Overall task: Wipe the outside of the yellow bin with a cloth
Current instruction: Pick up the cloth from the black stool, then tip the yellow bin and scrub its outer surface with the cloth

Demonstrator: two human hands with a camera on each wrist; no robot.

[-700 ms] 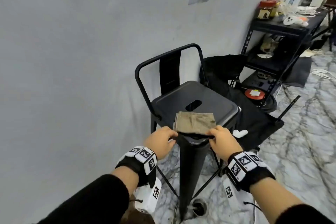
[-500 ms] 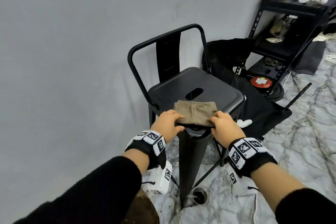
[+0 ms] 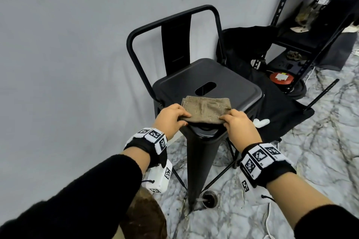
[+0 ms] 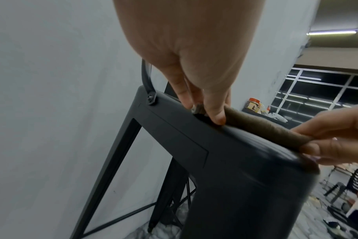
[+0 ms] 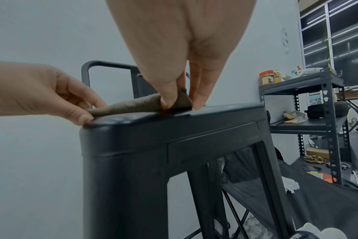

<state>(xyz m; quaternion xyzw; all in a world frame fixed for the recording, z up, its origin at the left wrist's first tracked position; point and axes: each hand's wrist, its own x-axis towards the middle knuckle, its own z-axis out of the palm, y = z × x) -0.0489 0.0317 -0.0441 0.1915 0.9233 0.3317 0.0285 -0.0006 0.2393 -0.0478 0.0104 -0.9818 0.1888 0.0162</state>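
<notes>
A folded brown cloth (image 3: 206,109) lies on the near corner of a black metal chair's seat (image 3: 229,83). My left hand (image 3: 172,117) pinches the cloth's near left corner between thumb and fingers. My right hand (image 3: 236,122) pinches its near right corner. In the left wrist view the cloth (image 4: 262,127) runs along the seat edge between my left hand (image 4: 206,111) and my right hand (image 4: 325,142). The right wrist view shows the cloth (image 5: 137,105) slightly raised at my right hand (image 5: 178,103). No yellow bin is in view.
The chair stands against a grey wall (image 3: 68,54). A black metal shelf (image 3: 318,25) with jars and clutter stands at the right. Black fabric (image 3: 272,106) lies on the marble floor (image 3: 320,151) behind the chair. A brown object (image 3: 143,215) sits low by my left arm.
Both hands have stayed at the cloth's near corners; the left hand closed in onto its corner. The head view has tilted down and come closer.
</notes>
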